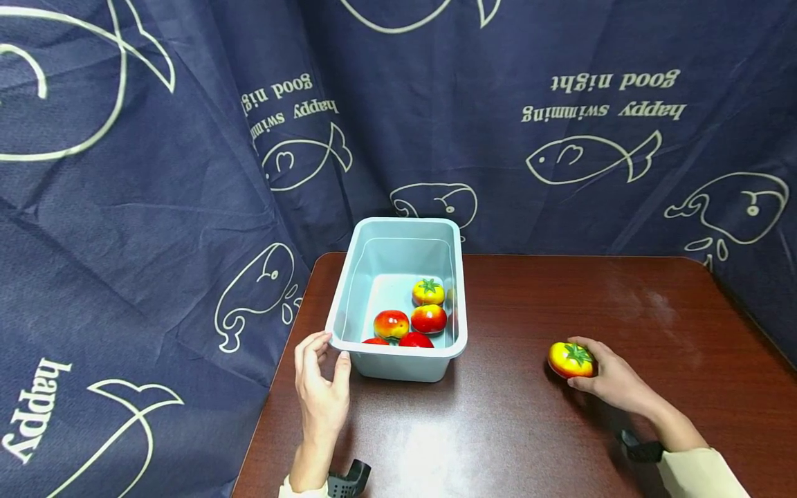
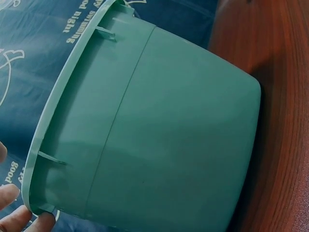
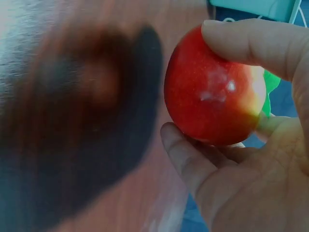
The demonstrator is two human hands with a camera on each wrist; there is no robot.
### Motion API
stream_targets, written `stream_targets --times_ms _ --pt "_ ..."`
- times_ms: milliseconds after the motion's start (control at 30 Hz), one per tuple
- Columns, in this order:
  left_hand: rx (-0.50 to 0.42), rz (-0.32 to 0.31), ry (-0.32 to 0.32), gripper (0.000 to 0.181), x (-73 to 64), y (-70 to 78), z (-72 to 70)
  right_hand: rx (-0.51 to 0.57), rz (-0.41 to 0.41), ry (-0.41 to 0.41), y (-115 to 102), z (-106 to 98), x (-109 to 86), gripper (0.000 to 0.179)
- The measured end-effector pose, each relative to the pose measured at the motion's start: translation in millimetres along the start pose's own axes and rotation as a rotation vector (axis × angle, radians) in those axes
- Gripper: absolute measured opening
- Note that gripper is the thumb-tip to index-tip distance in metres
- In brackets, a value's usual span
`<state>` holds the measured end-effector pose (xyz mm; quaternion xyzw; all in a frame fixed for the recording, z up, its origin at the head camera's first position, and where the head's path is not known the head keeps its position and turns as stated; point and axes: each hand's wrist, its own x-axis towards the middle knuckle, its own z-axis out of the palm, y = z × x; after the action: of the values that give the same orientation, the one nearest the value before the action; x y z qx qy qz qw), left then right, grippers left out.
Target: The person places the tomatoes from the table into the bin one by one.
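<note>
My right hand grips a red and yellow tomato with a green leafy top, thumb on one side and fingers on the other. In the right wrist view, the tomato's red underside faces the camera, with a dark shadow on the table beside it. With its thumb and fingertips, my left hand pinches the near left corner of a light blue plastic bin. The bin's outer wall fills most of the left wrist view. Inside it lie several red and yellow tomatoes, the nearest partly hidden by the front rim.
The bin stands at the left of a dark brown wooden table. Navy cloth with white fish and lettering hangs behind the table and along its left side. Each wrist wears a black device.
</note>
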<state>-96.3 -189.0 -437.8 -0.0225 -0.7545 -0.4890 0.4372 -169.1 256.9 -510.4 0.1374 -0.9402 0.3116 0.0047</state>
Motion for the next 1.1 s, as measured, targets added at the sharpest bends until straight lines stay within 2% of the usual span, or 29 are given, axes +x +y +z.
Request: stream_targets --times_ms 133,500,667,833,1100 --pt "0.002 -0.001 -0.007 0.038 1.1 0.8 0.6 -0.005 -0.029 0.022 -5 -4 9.2 0.073" --pt "0.001 -0.004 -0.011 0.038 3.0 2.7 0.8 -0.045 -0.037 0.063 -28 -20 46.1 0.073" --pt "0.0 -0.022 -0.011 0.037 2.6 1.9 0.8 -0.047 -0.018 0.09 -42 -27 61.7 0.073" --pt "0.007 -0.014 -0.004 0.037 1.5 0.8 1.6 -0.025 -0.003 0.12 -59 -33 76.2 0.073" --pt "0.017 -0.005 -0.005 0.038 0.5 -1.0 1.2 0.011 -0.026 0.134 -88 -39 98.3 0.07"
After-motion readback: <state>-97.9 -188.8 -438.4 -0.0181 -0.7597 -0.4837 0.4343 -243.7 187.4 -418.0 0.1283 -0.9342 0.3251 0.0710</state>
